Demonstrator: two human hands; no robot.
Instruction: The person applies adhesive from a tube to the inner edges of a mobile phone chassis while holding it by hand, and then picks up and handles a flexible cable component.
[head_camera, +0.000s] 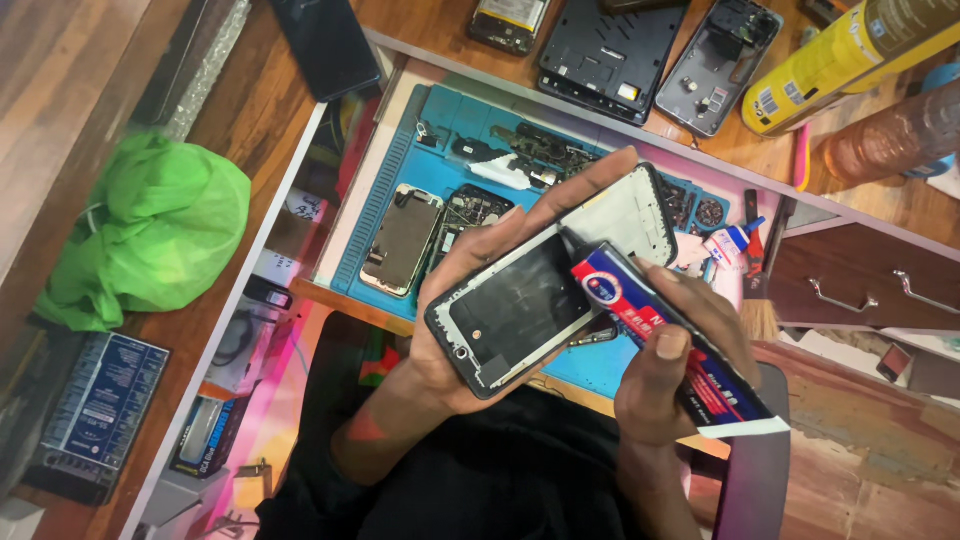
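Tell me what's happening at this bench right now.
A person is working on an opened phone frame, cradled in the left hand. The right hand grips a red and blue glue tube with its black nozzle resting on the frame near its middle. Below lies a blue repair mat strewn with phone parts and another phone body. A green plastic bag sits to one side and a yellow spray can lies at the far corner.
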